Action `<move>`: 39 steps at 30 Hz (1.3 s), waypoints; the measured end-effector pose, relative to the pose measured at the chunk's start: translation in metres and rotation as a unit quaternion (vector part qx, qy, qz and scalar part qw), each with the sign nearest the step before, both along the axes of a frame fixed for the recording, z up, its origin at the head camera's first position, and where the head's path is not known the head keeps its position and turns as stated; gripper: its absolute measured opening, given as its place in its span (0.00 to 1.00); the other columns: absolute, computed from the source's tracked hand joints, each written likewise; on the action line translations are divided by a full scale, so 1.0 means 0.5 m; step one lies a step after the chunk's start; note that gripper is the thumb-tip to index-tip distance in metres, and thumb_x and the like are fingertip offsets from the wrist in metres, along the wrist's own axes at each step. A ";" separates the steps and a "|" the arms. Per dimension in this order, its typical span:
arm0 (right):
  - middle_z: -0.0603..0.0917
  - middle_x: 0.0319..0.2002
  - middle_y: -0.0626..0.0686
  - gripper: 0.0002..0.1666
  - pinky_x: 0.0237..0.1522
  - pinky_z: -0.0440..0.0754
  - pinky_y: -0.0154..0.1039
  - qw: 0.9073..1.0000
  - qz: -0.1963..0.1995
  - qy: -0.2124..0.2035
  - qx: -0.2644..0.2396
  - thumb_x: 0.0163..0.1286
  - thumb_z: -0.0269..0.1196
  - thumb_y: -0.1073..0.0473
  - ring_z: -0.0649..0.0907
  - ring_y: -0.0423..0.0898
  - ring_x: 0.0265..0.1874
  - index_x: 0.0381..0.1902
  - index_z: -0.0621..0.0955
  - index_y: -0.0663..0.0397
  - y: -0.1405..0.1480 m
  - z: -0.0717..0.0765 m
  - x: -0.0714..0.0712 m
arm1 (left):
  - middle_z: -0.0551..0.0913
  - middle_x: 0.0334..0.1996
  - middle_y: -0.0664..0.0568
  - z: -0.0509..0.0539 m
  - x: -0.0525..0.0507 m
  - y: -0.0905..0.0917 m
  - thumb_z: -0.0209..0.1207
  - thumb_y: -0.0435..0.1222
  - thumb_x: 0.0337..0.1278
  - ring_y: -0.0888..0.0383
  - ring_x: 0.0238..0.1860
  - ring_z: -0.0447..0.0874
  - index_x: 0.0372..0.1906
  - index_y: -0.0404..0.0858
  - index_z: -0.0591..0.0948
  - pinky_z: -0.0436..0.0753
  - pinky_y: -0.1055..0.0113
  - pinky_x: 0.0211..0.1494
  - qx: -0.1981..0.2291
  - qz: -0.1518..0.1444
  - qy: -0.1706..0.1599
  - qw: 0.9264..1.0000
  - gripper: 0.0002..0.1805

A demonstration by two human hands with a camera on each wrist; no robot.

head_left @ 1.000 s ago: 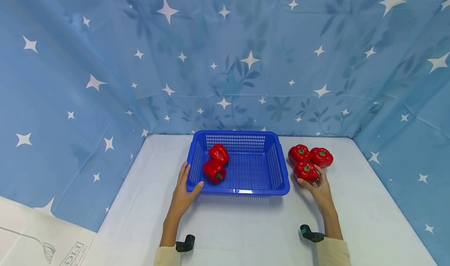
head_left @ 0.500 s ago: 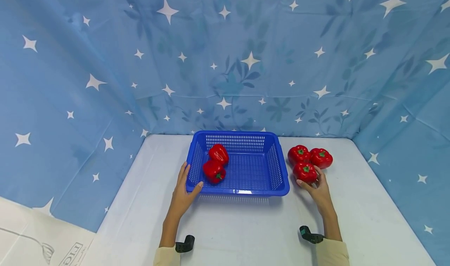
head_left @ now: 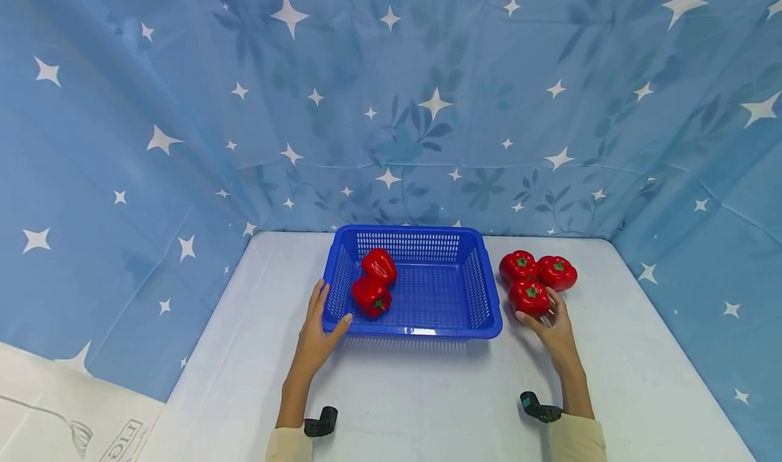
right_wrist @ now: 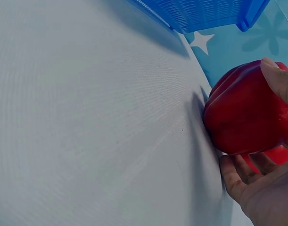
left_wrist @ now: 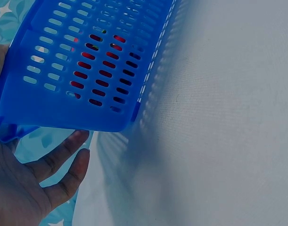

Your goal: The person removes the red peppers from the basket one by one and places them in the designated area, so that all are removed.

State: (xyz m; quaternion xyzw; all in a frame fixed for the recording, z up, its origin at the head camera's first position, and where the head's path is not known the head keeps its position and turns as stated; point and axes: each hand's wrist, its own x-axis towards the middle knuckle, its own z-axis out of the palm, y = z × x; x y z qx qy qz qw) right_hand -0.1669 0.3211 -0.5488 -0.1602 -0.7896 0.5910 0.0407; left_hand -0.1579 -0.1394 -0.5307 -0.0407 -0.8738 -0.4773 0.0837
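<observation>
Holding the glossy, lobed red bell pepper with a green stem [head_left: 528, 299] appears to be the step in hand. We find it just off the right edge of the blue rectangular plastic basket with slotted walls [head_left: 427, 296], towards the bench's far right corner. The right grip [head_left: 556, 331] is closed around it, thumb on the near side and fingers round the right; we cannot tell whether it bears on the bench.

Next, we judge, the move calls for a firm hold on those smooth sides and a lift clear of the two red peppers close behind, one to the left [head_left: 518, 267] and one to the right [head_left: 556, 273], then above the basket's rim.

In the basket, against its left wall, we count two more: a red pepper on its side [head_left: 379, 265] and, nearer us, a red pepper with its stem towards us [head_left: 370, 296]. The left grip [head_left: 315, 340] lies spread and relaxed at the near left corner, thumb along the rim.

We read no brand on peppers or basket. Beyond the bench's left edge, an off-white printed sheet [head_left: 55, 408] shows a whisk drawing and boxed, slanted letters, perhaps "LIG" or "FIG".
</observation>
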 end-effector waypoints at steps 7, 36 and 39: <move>0.51 0.77 0.61 0.60 0.71 0.61 0.59 1.000 -0.002 -0.001 0.001 0.61 0.71 0.51 0.54 0.63 0.76 0.79 0.45 0.40 0.000 -0.007 0.000 | 0.44 0.80 0.57 -0.004 0.002 -0.001 0.59 0.55 0.60 0.43 0.79 0.47 0.78 0.49 0.51 0.61 0.37 0.69 0.006 0.003 -0.002 1.000 0.47; 0.56 0.77 0.54 0.52 0.70 0.66 0.55 0.997 -0.048 0.035 0.048 0.61 0.69 0.44 0.58 0.57 0.76 0.77 0.53 0.32 0.009 0.048 0.012 | 0.43 0.79 0.61 -0.008 -0.004 -0.003 0.59 0.56 0.61 0.46 0.79 0.46 0.78 0.50 0.51 0.60 0.39 0.71 0.009 -0.002 0.007 1.000 0.46; 0.55 0.77 0.53 0.51 0.70 0.65 0.56 0.996 -0.051 0.044 0.055 0.62 0.68 0.44 0.57 0.57 0.76 0.76 0.53 0.30 0.010 0.071 0.016 | 0.43 0.79 0.61 -0.009 -0.003 -0.003 0.58 0.56 0.61 0.46 0.79 0.46 0.78 0.50 0.51 0.60 0.39 0.71 0.009 -0.002 0.006 1.000 0.46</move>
